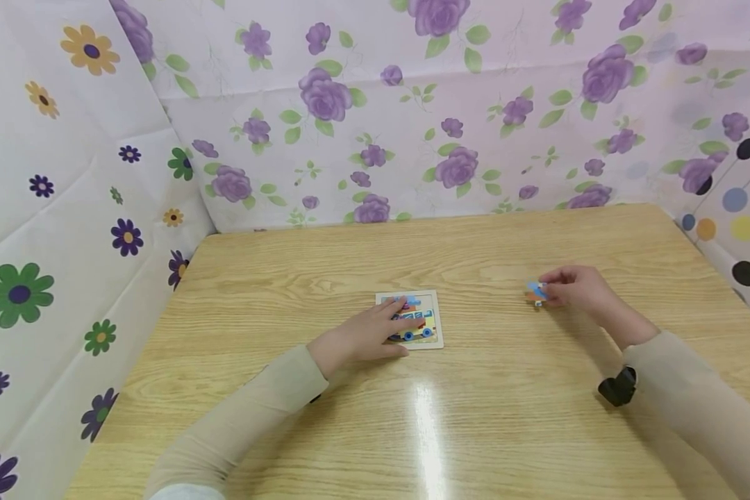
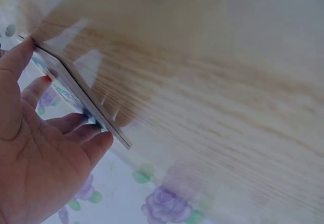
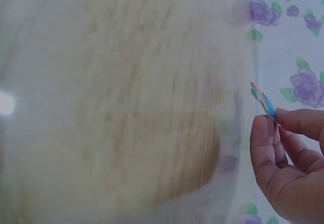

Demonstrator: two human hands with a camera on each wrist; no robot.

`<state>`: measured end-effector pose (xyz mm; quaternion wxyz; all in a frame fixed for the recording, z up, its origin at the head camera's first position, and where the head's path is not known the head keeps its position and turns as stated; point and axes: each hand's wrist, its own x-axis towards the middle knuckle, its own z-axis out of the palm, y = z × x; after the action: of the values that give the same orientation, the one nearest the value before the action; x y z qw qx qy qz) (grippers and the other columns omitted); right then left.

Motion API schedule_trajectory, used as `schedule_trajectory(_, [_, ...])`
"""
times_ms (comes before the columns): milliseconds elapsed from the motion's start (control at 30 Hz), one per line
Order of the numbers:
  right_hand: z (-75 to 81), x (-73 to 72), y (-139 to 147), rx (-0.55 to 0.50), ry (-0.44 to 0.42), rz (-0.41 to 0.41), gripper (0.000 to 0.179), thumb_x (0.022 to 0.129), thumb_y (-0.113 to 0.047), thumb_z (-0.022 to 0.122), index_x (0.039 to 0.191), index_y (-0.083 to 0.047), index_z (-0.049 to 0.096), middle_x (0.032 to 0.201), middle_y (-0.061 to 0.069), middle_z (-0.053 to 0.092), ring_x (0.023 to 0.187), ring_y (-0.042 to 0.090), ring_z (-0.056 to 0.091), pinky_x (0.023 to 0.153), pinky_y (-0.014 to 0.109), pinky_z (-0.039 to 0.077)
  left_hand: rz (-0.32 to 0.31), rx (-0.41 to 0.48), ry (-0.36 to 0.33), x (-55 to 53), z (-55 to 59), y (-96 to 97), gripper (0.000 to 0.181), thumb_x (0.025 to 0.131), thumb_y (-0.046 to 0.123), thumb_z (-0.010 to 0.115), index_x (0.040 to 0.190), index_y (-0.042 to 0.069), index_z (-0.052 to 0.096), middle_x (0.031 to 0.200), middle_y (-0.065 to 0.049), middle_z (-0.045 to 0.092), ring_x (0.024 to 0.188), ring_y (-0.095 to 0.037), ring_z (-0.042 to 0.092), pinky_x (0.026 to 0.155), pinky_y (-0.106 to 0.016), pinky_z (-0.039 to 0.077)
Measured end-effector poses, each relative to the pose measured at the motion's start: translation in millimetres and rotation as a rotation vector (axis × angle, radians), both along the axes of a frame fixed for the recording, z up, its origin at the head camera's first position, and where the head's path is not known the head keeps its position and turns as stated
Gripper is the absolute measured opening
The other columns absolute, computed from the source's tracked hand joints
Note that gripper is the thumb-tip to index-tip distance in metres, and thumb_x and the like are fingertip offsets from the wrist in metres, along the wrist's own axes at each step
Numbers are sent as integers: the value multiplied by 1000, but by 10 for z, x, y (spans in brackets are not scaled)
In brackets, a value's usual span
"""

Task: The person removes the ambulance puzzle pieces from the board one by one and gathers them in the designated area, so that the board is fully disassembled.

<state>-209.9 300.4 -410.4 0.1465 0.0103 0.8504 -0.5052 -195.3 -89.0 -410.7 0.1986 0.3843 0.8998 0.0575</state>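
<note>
A small square picture puzzle (image 1: 438, 326) with a white frame and a yellow bus picture lies on the table. My left hand (image 1: 369, 332) rests over its left part with the fingers spread across the picture, hiding some of it. In the left wrist view, the fingertips touch the puzzle (image 2: 76, 90), which shows edge-on. Off to the right, my right hand (image 1: 573, 288) pinches a thin blue and orange puzzle piece (image 1: 535, 292) between thumb and fingers. From the right wrist view the piece (image 3: 263, 101) is seen on its edge, sticking out past the fingertips.
The wood-grain table (image 1: 475, 403) is glossy, with a bright light reflection in front of the puzzle. A flower-print cloth (image 1: 400, 125) hangs behind it, and more patterned cloth (image 1: 69, 278) stands on the left side. A black strap (image 1: 619, 387) sits at the right wrist.
</note>
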Motion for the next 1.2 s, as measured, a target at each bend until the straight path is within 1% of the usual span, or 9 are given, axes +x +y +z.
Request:
schedule_trajectory(67, [-21, -1, 6, -7, -13, 1, 42, 96, -9, 55, 129, 14, 46, 111, 16, 59, 82, -1, 61, 80, 29, 56, -3, 4, 2, 2, 3, -1, 60, 96, 45, 50, 150, 34, 26, 160, -7, 10, 147, -29, 6, 117, -49, 17])
schedule_trajectory(233, [-71, -16, 19, -1, -18, -2, 40, 96, -6, 54, 127, 18, 46, 103, 9, 63, 79, 0, 62, 76, 26, 57, -11, 5, 6, 10, 17, 3, 61, 96, 45, 50, 151, 34, 26, 160, -8, 10, 147, -29, 6, 117, -48, 17])
schedule_trajectory(400, [-99, -31, 34, 0, -28, -2, 41, 95, -7, 56, 126, 18, 47, 103, 7, 64, 78, -1, 63, 76, 25, 56, -16, -6, 15, 16, 18, 5, 61, 96, 46, 49, 151, 34, 26, 160, -9, 10, 147, -29, 7, 117, -47, 18])
schedule_trajectory(633, [-64, -46, 35, 35, -25, 33, 40, 94, -8, 57, 125, 17, 49, 109, 14, 64, 81, 1, 63, 76, 26, 57, -22, 11, 24, 21, 14, -7, 60, 96, 45, 49, 150, 34, 26, 160, -9, 11, 147, -29, 7, 117, -48, 18])
schedule_trajectory(767, [-55, -60, 48, 67, -2, 51, 40, 94, -8, 57, 123, 18, 50, 110, 20, 64, 81, 3, 63, 75, 27, 57, -32, 19, 35, 25, 25, -10, 60, 96, 46, 49, 150, 33, 26, 160, -10, 12, 147, -30, 8, 117, -48, 19])
schedule_trajectory(833, [-52, -54, 52, 95, 15, 53, 40, 94, -9, 57, 123, 18, 50, 113, 26, 61, 80, 3, 63, 74, 27, 57, -35, 31, 38, 27, 23, -12, 60, 96, 46, 49, 150, 32, 28, 160, -11, 13, 147, -32, 9, 116, -49, 19])
schedule_trajectory(900, [-44, -50, 53, 120, 25, 49, 40, 95, -10, 56, 123, 18, 50, 115, 28, 60, 79, 3, 63, 73, 26, 57, -26, 32, 37, 26, 14, -20, 61, 95, 50, 49, 150, 34, 28, 160, -11, 12, 147, -32, 9, 116, -49, 19])
schedule_trajectory(1000, [-8, -54, 32, 168, 47, 40, 39, 97, -14, 53, 123, 15, 52, 114, 27, 61, 79, 5, 61, 71, 26, 56, -2, 27, 46, 23, -4, -39, 63, 93, 54, 49, 150, 35, 29, 160, -12, 11, 147, -32, 10, 116, -49, 19])
schedule_trajectory(1200, [105, -84, -97, 235, 119, 48, 45, 97, -23, 54, 125, 12, 51, 105, 22, 61, 78, 20, 62, 70, 34, 55, 31, -25, 76, 37, 11, -75, 65, 92, 60, 45, 150, 35, 28, 160, -13, 9, 147, -30, 10, 117, -47, 18])
